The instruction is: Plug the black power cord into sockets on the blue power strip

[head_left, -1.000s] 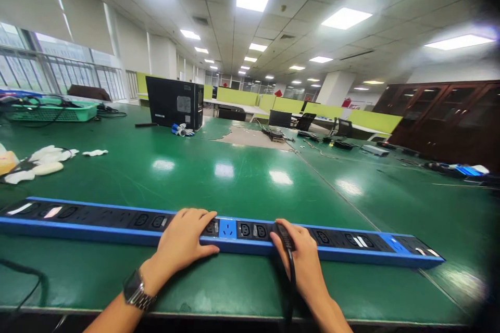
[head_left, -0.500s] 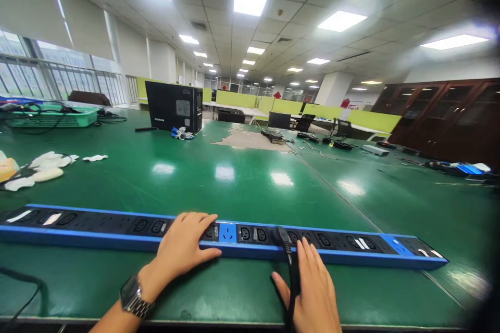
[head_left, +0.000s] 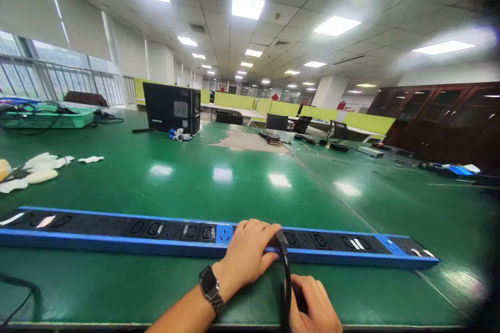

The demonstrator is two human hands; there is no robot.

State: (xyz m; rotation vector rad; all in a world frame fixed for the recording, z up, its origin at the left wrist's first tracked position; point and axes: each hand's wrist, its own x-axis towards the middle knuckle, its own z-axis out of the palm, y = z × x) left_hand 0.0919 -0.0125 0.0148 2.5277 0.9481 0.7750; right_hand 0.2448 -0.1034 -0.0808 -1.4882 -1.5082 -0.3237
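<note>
A long blue-and-black power strip lies across the table in front of me, with rows of sockets along its top. My left hand, a watch on its wrist, grips the strip right of the middle, fingers over the top and thumb at the front side. Just beside its fingertips, a black plug sits at a socket. From the plug a black power cord curves down toward the table's near edge. Lower right, my right hand has its fingers curled closed at the cord; the thumb is partly hidden behind it.
On the green table stand a black computer case and a green basket of cables. Gloves lie by the case, white scraps at left. Another dark cable lies near left.
My left hand has slid right along the strip to the plug. My right hand has drawn back from the strip toward me, its fingers going from outstretched to curled at the cord.
</note>
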